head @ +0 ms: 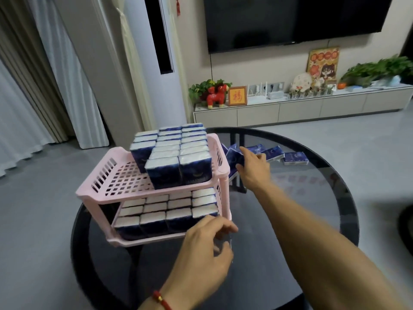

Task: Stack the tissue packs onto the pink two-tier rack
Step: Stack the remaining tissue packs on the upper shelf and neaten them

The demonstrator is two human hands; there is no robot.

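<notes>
My right hand (251, 167) closes on a tissue pack (234, 156) beyond the rack (107, 175); light, soft, slippery film, so I grip its sides; left hand (205, 247) hangs loosely curled, empty.

rack (156, 186): left side of table (312, 220)
packed tissue packs (176, 159): in both 2 tiers
loose tissue packs (295, 158): table's far edge, right of rack

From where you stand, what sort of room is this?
Most likely a home living room: a large black wall-mounted television, a long low white media cabinet holding ornaments, and a round dark glass table.
</notes>
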